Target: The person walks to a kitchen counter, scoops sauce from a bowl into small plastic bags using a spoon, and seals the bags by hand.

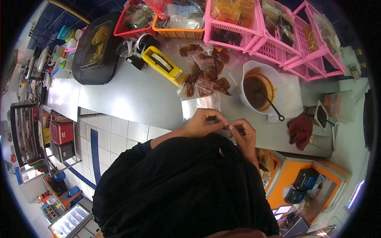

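Close to my body, at the near edge of the steel table [119, 99], my left hand [203, 123] and my right hand [244, 134] meet with fingertips pinched. Between them shows the edge of a small clear plastic bag [223, 120]; most of it is hidden by the fingers. Just beyond lies a stack of flat, clear zip bags [192, 108]. Behind that is a heap of small bags filled with brown sauce [210, 69]. Right of the heap, a white bowl [248, 69] holds brown sauce, with a black-handled ladle [274, 106] leaning in it.
A yellow tape dispenser [168, 71] lies left of the sauce bags. Pink baskets [274, 49], a red basket [123, 29] and an orange basket [178, 33] line the back. A black tray [89, 75] stands far left. A dark red cloth [299, 131] lies right.
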{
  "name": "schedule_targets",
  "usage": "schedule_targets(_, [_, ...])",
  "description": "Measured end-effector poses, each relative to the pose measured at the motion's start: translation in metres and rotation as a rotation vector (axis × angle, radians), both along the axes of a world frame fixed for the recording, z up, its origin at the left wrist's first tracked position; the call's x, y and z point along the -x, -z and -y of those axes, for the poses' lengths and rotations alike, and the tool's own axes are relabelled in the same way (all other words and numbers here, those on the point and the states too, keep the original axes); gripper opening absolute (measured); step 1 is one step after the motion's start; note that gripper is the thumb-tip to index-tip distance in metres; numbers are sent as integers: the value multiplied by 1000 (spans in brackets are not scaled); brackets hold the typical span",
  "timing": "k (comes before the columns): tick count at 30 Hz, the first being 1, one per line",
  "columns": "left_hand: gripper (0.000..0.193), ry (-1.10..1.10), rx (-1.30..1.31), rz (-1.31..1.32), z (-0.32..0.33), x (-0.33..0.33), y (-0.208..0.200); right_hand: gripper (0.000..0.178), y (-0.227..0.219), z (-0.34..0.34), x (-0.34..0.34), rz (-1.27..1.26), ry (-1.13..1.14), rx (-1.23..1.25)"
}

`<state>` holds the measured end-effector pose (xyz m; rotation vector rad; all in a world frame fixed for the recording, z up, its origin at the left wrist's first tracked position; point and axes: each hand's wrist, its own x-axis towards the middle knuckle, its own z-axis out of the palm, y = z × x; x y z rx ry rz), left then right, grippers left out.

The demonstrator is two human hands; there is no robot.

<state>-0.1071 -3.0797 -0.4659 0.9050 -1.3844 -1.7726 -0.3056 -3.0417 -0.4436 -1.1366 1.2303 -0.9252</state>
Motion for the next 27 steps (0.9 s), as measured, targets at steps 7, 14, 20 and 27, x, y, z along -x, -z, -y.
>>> schedule_targets(7, [15,102,39,122,-5,-11,7,7,-7,3,5,-74,-192,-153])
schedule_targets(14, [26,5,-400,-196,-18,-18,41,4,-2,23,4,-94,-317,-170])
schedule_targets(20, [71,-182,475,738,-1,-28,61,19,-8,41,-33,-70,181,106])
schedule_targets(27, [94,-197,663,938,10,-24,102,21,91,36,-16,-736,-81,359])
